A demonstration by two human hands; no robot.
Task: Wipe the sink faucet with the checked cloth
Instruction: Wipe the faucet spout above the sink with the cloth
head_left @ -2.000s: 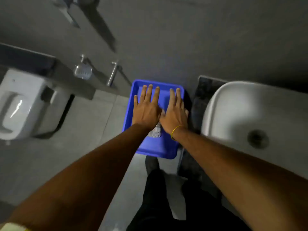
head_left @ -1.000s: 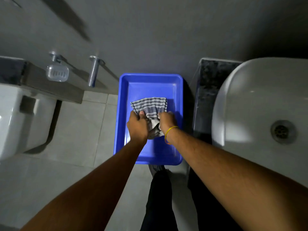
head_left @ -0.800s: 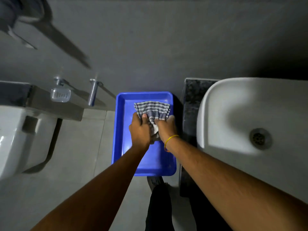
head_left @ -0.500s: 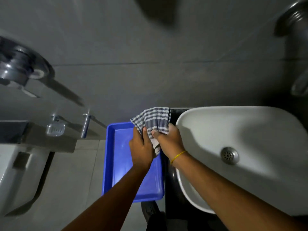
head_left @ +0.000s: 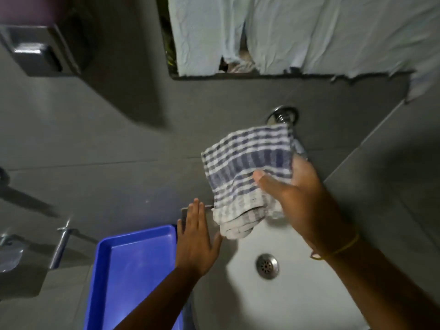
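Observation:
The blue-and-white checked cloth [head_left: 247,172] hangs folded in my right hand [head_left: 297,196], held up over the white sink [head_left: 297,289]. Its top edge reaches the chrome wall faucet [head_left: 283,116], whose round wall plate shows above the cloth; the spout is mostly hidden behind cloth and hand. My left hand [head_left: 196,241] lies flat with fingers apart on the sink's left rim, holding nothing.
A blue plastic tray [head_left: 133,270] sits low to the left of the sink. Above the faucet hangs a mirror covered with pale paper [head_left: 297,32]. A metal dispenser [head_left: 40,53] is on the wall upper left, and chrome fittings [head_left: 60,246] at the left.
Both hands lifted the cloth out of the blue tray; now only my right hand holds it, raised up to the faucet. My left hand let go and rests on the sink rim.

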